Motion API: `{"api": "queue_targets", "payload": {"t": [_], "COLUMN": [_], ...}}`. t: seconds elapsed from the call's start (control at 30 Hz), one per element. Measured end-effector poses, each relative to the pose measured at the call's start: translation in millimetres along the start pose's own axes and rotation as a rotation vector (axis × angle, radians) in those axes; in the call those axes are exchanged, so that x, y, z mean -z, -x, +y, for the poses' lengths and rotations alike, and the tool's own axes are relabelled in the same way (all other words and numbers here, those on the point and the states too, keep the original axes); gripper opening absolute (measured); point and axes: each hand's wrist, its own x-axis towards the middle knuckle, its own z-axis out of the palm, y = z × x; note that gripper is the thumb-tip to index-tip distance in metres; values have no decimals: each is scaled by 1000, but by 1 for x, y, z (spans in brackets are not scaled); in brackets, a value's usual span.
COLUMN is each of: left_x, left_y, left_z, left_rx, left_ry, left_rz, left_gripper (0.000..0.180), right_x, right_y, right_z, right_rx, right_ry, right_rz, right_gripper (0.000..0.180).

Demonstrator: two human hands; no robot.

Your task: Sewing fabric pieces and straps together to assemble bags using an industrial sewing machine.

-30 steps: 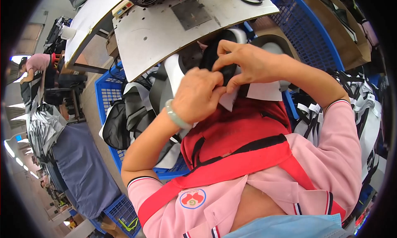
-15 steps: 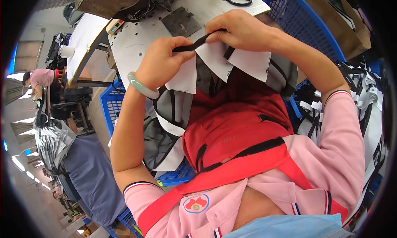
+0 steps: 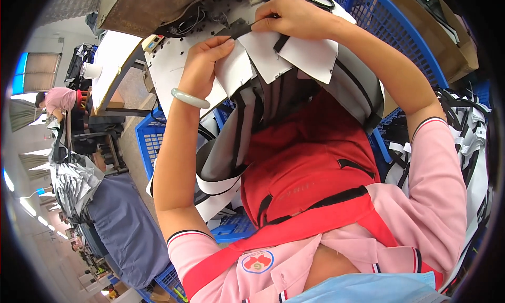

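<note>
Behind right hand (image 3: 297,16) – black strip (image 3: 239,29) end hidden; left hand (image 3: 205,63) pinches it.

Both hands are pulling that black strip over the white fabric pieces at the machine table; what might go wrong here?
The black strip is pinched only at its ends by the left hand and right hand, so it could slip askew over the white fabric pieces. The grey-and-white garment hangs off the lap and might slide into the blue crate.

Both hands' fingers pinching black strip (image 3: 239,29), white fabric piece (image 3: 294,53) beneath
</note>
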Motion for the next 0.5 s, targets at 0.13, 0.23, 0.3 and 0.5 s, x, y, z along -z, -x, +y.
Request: {"api": "queue_targets", "payload": {"t": [0.13,0.23,0.3,0.5], "left_x": [5,7,8,14], "left_y": [-13,-20,-23,-31], "left_z": [-6,-9,-10,-15], "left_rx": [11,-7,6,-26], "left_ry": [-12,41,26,74], "left_rz": [30,15,50,63], "left_gripper": [22,25,26,27], "right_x": [-3,-6,-10,-3], "right_y": [-9,-14,-20,-25], "right_z": [8,21,39,20], "right_rx": [-36,-85,-6,-165], "right_ry": [14,28,-30,-9], "right_rz": [-12,-31,-11,-64], "right_gripper": [26,27,27,28]}}
